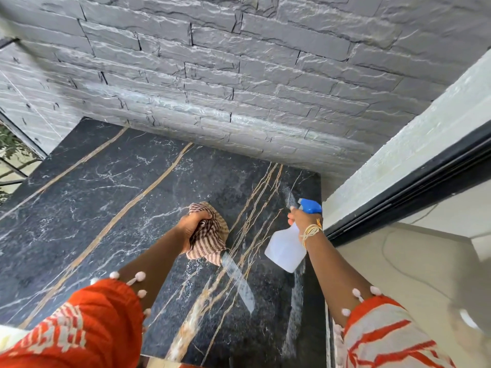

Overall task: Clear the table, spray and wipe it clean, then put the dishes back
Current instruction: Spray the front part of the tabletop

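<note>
Black marble table (106,197) with gold veins, against a grey stone wall (239,75). Left hand (192,228) fisted round a bunched striped cloth (210,235) above the top. Right hand (301,220) grips the spray bottle (285,248) neck – blue head, translucent white body, contents unclear, near the table's right edge.

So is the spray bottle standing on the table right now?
No, the right hand holds the spray bottle tilted in the air above the table.
</note>
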